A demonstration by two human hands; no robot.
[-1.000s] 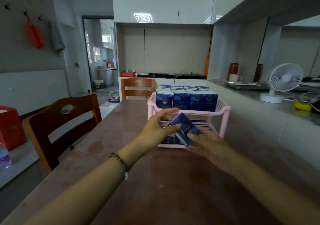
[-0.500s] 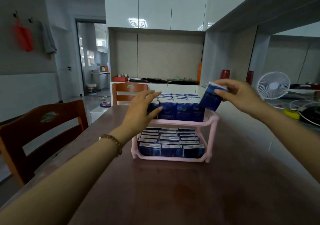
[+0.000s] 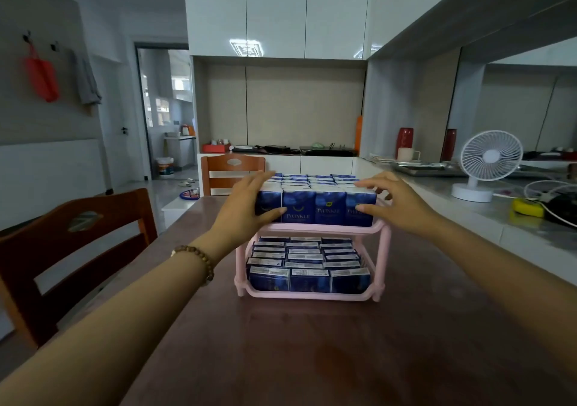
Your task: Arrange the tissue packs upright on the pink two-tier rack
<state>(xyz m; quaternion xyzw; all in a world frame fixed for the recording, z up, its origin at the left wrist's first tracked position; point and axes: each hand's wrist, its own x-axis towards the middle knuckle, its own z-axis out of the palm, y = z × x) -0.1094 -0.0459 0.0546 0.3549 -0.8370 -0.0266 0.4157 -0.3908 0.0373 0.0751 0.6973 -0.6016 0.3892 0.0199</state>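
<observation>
You are bracing your left hand against the left end of the top row of tissue packs, fingers lying nearly straight along the row's top and thumb pressing flat on the front of the end pack, grasping nothing. Your right hand is mirroring it at the right end, fingers spreading loosely over the tops and thumb touching the front of the last pack. A beaded bracelet is circling your left wrist. Between your hands the blue packs are standing upright, side against side, filling the upper tier of the pink two-tier rack. The lower packs are sitting in close rows on the bottom tier, their labelled edges facing up. The rack is resting on a dark brown table. A wooden chair is standing at the table's left side and a second chair at its far end. On the pale counter to the right, a white desk fan is facing you, with a yellow object near its base and a red vase farther back. A red bag is hanging on the left wall.
</observation>
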